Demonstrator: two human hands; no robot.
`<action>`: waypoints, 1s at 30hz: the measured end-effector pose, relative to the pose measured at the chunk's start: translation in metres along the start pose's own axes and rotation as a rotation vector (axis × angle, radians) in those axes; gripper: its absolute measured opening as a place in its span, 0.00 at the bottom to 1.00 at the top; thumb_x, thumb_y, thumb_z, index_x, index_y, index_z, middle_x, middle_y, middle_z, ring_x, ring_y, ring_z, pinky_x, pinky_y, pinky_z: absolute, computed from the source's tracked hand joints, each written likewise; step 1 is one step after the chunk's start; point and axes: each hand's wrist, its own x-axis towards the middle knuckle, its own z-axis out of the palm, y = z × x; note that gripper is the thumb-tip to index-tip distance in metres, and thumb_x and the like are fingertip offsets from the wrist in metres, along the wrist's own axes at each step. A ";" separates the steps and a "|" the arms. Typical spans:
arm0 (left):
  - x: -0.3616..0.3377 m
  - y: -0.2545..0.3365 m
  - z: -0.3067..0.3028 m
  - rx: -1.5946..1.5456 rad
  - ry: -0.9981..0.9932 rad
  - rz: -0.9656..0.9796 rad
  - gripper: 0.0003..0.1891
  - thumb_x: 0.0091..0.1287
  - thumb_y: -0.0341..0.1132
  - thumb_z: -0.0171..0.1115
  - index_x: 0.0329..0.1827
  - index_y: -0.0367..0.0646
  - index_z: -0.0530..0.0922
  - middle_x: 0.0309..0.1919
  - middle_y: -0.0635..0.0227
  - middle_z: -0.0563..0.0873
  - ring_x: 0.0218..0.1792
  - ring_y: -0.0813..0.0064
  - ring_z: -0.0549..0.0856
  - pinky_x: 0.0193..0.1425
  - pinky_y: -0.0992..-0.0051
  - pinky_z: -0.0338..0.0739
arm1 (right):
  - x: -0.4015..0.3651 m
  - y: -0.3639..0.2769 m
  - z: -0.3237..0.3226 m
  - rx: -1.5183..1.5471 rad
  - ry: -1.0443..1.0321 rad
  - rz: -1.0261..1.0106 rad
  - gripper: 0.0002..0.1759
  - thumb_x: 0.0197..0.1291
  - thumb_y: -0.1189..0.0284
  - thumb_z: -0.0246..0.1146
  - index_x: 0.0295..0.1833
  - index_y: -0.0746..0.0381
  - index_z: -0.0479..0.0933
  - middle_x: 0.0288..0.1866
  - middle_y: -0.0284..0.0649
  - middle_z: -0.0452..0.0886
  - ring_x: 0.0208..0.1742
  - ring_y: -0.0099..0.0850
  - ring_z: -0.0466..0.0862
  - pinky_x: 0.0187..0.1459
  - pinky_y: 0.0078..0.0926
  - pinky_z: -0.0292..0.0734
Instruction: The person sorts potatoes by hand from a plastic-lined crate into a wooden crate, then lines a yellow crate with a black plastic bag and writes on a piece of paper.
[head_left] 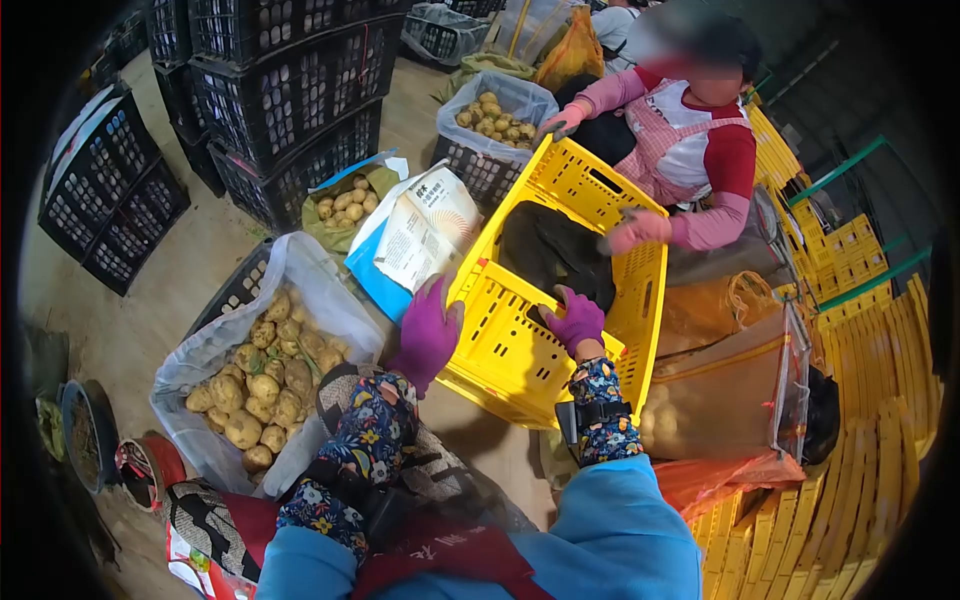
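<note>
A yellow plastic crate (515, 345) is tilted in front of me, with a bundled black sheet (550, 250) inside it. My left hand (428, 335), in a purple glove, is at the crate's left side, its fingers upright and slightly spread beside the wall. Over the near wall's top edge lies my right hand (577, 320), also purple-gloved, its fingers wrapped at the handle opening. Across from me a co-worker (680, 130) in pink gloves has one hand on the far corner and the other over the right edge of the crate.
At left a lined crate (180, 385) holds many potatoes (255, 395). Behind it are a potato sack (345, 205), a blue-white bag (420, 235) and stacked black crates (285, 105). Another lined potato crate (480, 165) stands further back. Yellow crates (860, 480) pile at right.
</note>
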 end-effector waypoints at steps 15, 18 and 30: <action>-0.024 -0.025 0.007 -0.562 -0.255 -0.366 0.19 0.77 0.32 0.47 0.67 0.36 0.71 0.52 0.63 0.81 0.49 0.81 0.79 0.56 0.85 0.71 | -0.079 0.028 -0.099 0.351 -0.762 -0.331 0.19 0.69 0.61 0.57 0.59 0.59 0.79 0.47 0.49 0.85 0.48 0.40 0.84 0.52 0.31 0.76; -0.023 -0.017 0.000 -0.805 -0.282 -0.501 0.19 0.77 0.32 0.49 0.67 0.35 0.71 0.49 0.66 0.81 0.41 0.83 0.77 0.48 0.87 0.72 | -0.072 0.016 -0.103 0.356 -0.801 -0.308 0.17 0.68 0.61 0.58 0.54 0.59 0.81 0.41 0.46 0.86 0.42 0.36 0.85 0.46 0.31 0.76; -0.026 -0.005 -0.009 -0.813 -0.307 -0.479 0.22 0.77 0.36 0.51 0.70 0.35 0.69 0.33 0.79 0.75 0.26 0.89 0.66 0.29 0.86 0.64 | -0.092 0.009 -0.086 0.156 -0.629 -0.412 0.16 0.67 0.61 0.57 0.55 0.56 0.79 0.36 0.51 0.82 0.37 0.47 0.82 0.40 0.37 0.76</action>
